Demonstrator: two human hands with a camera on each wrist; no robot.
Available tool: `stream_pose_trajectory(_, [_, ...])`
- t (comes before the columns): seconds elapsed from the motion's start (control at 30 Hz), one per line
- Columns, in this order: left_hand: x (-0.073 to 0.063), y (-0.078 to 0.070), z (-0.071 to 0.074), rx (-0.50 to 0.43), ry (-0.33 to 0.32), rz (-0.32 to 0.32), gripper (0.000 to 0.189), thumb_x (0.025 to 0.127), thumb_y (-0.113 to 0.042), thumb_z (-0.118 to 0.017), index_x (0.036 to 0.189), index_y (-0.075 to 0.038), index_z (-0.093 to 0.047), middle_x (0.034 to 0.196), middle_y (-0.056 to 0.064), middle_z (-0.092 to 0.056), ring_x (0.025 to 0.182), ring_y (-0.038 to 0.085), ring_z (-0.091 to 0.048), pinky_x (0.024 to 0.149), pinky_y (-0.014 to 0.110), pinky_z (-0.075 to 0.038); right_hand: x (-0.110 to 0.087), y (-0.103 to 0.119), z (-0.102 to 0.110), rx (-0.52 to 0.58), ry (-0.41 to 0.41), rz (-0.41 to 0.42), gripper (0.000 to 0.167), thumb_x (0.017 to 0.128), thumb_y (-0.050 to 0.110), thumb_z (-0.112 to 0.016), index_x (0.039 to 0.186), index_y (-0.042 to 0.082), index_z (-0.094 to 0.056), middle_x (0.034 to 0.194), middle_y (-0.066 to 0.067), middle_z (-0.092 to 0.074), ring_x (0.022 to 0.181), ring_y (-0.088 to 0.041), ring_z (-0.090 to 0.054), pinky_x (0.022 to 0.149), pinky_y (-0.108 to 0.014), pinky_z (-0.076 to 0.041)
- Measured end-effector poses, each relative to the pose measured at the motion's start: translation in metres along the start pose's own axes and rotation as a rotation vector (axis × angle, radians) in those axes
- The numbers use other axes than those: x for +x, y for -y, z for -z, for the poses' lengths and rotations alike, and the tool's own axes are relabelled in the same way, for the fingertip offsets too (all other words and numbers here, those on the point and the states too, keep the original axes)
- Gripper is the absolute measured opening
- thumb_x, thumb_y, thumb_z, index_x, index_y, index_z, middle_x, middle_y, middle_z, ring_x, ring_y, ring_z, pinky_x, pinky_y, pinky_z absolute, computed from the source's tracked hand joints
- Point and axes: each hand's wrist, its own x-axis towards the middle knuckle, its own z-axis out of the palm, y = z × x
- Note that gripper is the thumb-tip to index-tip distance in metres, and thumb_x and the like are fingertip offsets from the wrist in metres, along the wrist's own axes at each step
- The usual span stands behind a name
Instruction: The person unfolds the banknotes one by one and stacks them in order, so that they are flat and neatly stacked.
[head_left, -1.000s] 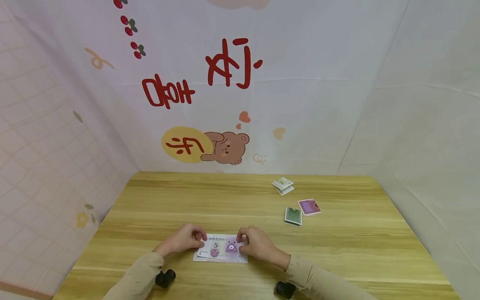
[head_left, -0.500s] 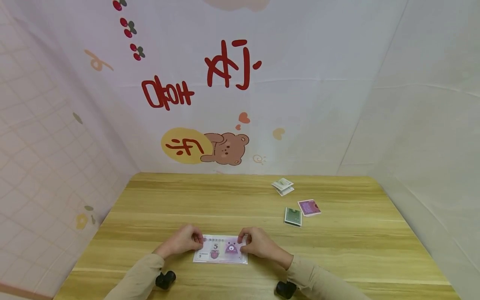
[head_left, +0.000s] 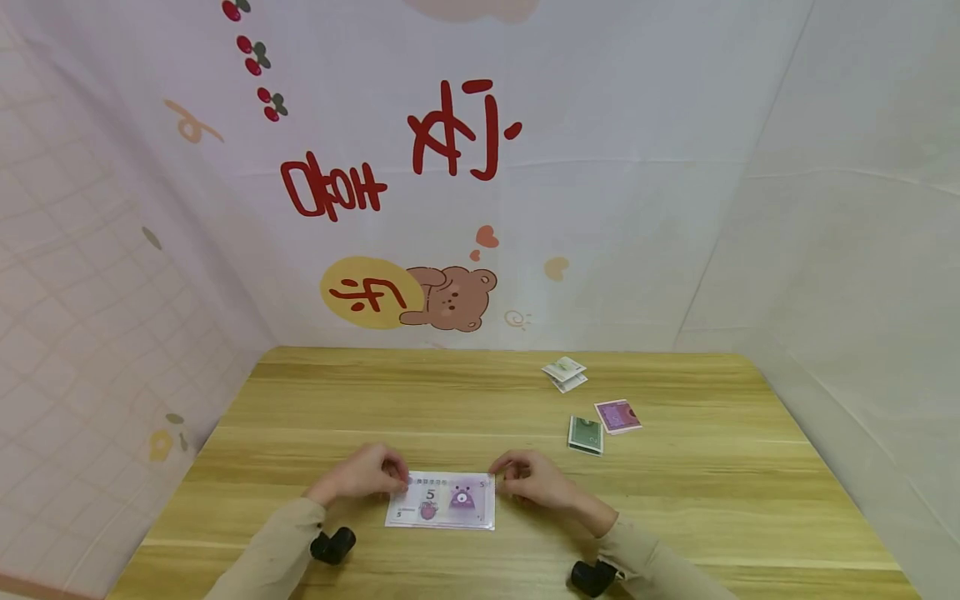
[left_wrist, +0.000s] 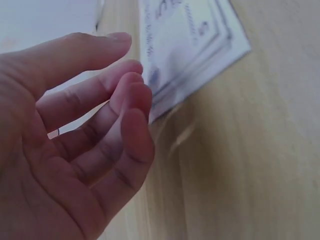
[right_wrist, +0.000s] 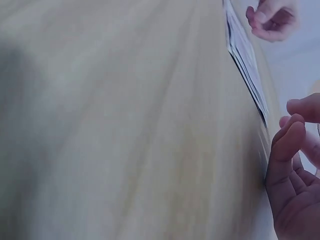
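A flat stack of purple-and-white play banknotes [head_left: 446, 510], the top one marked 5, lies on the wooden table. My left hand [head_left: 363, 473] is at the stack's upper left corner. In the left wrist view its fingers [left_wrist: 135, 130] are loosely bent, with a gap to the thumb and no note between them. My right hand [head_left: 543, 483] is just past the stack's right end with fingers loosely bent and nothing held. From the right wrist, the stack [right_wrist: 245, 57] appears edge-on, its several layers nearly lined up.
Farther back on the table [head_left: 337, 400], to the right, lie a folded green note [head_left: 586, 433], a folded purple-red note [head_left: 619, 415] and a folded pale note [head_left: 564, 372] standing partly unfolded. A printed cloth wall [head_left: 600, 208] rises behind the table's far edge.
The notes have been squared into a neater stack. My right hand has let go of the right end and moved off to the right. My left hand has hardly shifted, its fingers now loosened.
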Motion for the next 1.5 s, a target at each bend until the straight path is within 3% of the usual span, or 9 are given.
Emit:
stream_pose_trajectory(0.27, [0.009,-0.005,0.000,-0.014,-0.047,-0.017,0.016,0.081,0.000,-0.072,0.096,0.004,-0.066,0.078,0.004,-0.059,0.066,0.014,-0.055,0.053,0.023,-0.048,-0.011,0.001,0.023,0.044,-0.092,-0.043,0.028,0.087,-0.008,-0.056,0.113,-0.015,-0.054,0.081,-0.029,-0.057,0.059,-0.014,-0.050,0.050,-0.022,-0.042])
stream_pose_trajectory(0.5, [0.017,-0.005,-0.003,-0.057,-0.059,-0.033,0.018,0.084,-0.001,-0.070,0.101,0.004,-0.064,0.083,0.006,-0.062,0.071,0.016,-0.057,0.056,0.023,-0.048,-0.017,-0.005,0.046,-0.002,-0.158,-0.093,0.028,0.088,-0.002,-0.060,0.114,-0.010,-0.057,0.086,-0.023,-0.061,0.066,-0.020,-0.057,0.053,-0.025,-0.047])
stream_pose_trajectory(0.67, [0.023,-0.003,-0.004,-0.074,-0.087,-0.041,0.019,0.087,0.000,-0.066,0.104,0.007,-0.063,0.087,0.008,-0.062,0.075,0.018,-0.058,0.060,0.026,-0.051,-0.023,-0.002,0.061,-0.033,-0.203,-0.074,0.028,0.090,-0.001,-0.061,0.115,-0.011,-0.056,0.088,-0.026,-0.059,0.065,-0.024,-0.059,0.052,-0.026,-0.049])
stream_pose_trajectory(0.87, [0.033,-0.002,-0.002,-0.206,-0.148,-0.018,0.022,0.093,-0.003,-0.061,0.110,0.010,-0.060,0.093,0.014,-0.062,0.084,0.033,-0.062,0.074,0.041,-0.056,-0.028,0.002,0.079,-0.024,-0.271,-0.036,0.029,0.092,-0.002,-0.058,0.117,-0.016,-0.053,0.090,-0.023,-0.057,0.067,-0.023,-0.058,0.055,-0.029,-0.051])
stream_pose_trajectory(1.1, [0.045,-0.011,0.004,-0.340,-0.208,-0.010,0.025,0.095,-0.002,-0.057,0.112,0.015,-0.057,0.098,0.029,-0.060,0.091,0.046,-0.061,0.080,0.052,-0.053,-0.026,0.003,0.096,-0.049,-0.439,-0.112,0.030,0.091,-0.001,-0.059,0.118,-0.015,-0.054,0.101,-0.023,-0.059,0.085,-0.022,-0.060,0.070,-0.034,-0.054])
stream_pose_trajectory(1.33, [0.052,-0.016,0.000,-0.383,-0.225,-0.010,0.028,0.097,-0.003,-0.055,0.114,0.019,-0.053,0.103,0.034,-0.060,0.095,0.048,-0.060,0.083,0.053,-0.052,-0.016,0.004,0.111,-0.144,-0.524,-0.137,0.033,0.094,0.003,-0.058,0.123,-0.014,-0.052,0.117,-0.031,-0.055,0.105,-0.038,-0.057,0.077,-0.031,-0.050])
stream_pose_trajectory(1.5, [0.059,-0.012,-0.006,-0.417,-0.219,0.006,0.028,0.097,-0.003,-0.054,0.115,0.018,-0.053,0.106,0.035,-0.060,0.096,0.047,-0.060,0.084,0.051,-0.052,-0.006,0.005,0.120,-0.194,-0.563,-0.191,0.035,0.097,0.008,-0.055,0.127,-0.008,-0.052,0.130,-0.031,-0.049,0.120,-0.043,-0.046,0.089,-0.045,-0.047])
